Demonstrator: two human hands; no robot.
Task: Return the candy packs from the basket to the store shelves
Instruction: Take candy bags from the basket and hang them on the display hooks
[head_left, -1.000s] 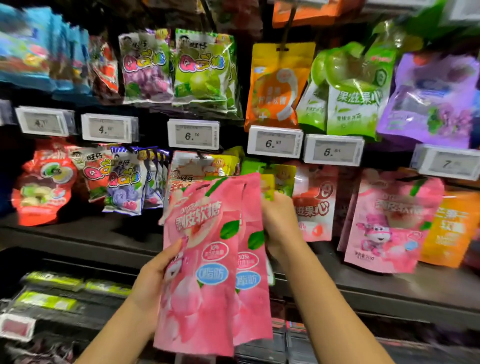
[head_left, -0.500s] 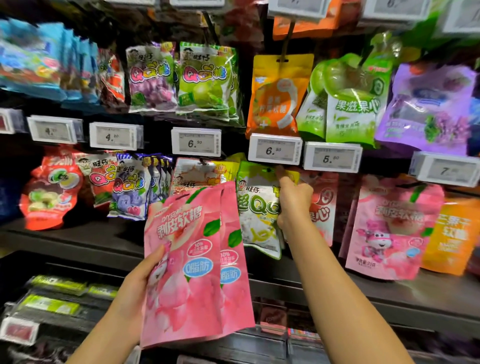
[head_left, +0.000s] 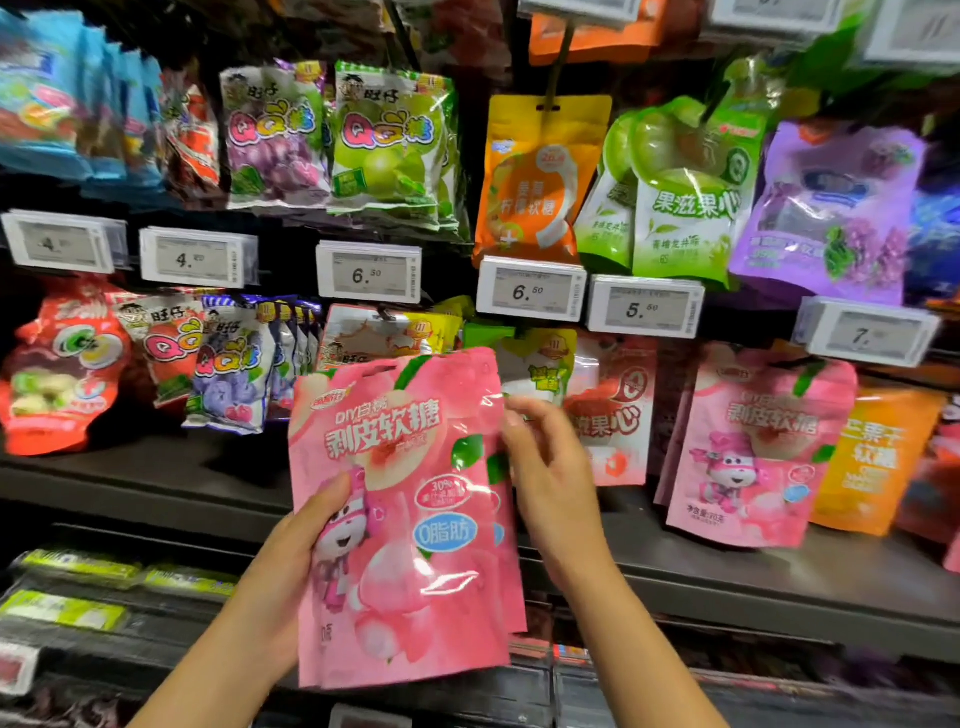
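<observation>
My left hand (head_left: 306, 551) holds two stacked pink peach candy packs (head_left: 405, 519) by their left edge, upright in front of the shelf. The thumb lies across the front pack. My right hand (head_left: 545, 467) is at the packs' right edge, fingers loosely spread and touching the upper right side; whether it pinches the rear pack is unclear. A matching pink peach pack (head_left: 753, 447) hangs on the shelf to the right. The basket is out of sight.
Hanging candy bags fill the rows: purple and green QQ packs (head_left: 337, 135), an orange pack (head_left: 540, 176), green apple packs (head_left: 685, 192), a pink-white pack (head_left: 613, 410). Price tags (head_left: 530, 288) line the rail. A dark shelf ledge (head_left: 779, 587) runs below.
My right hand has left the yellow-green pack hung on the hook and come back down to the pink packs' right edge. The pink packs have risen a little and squared up.
</observation>
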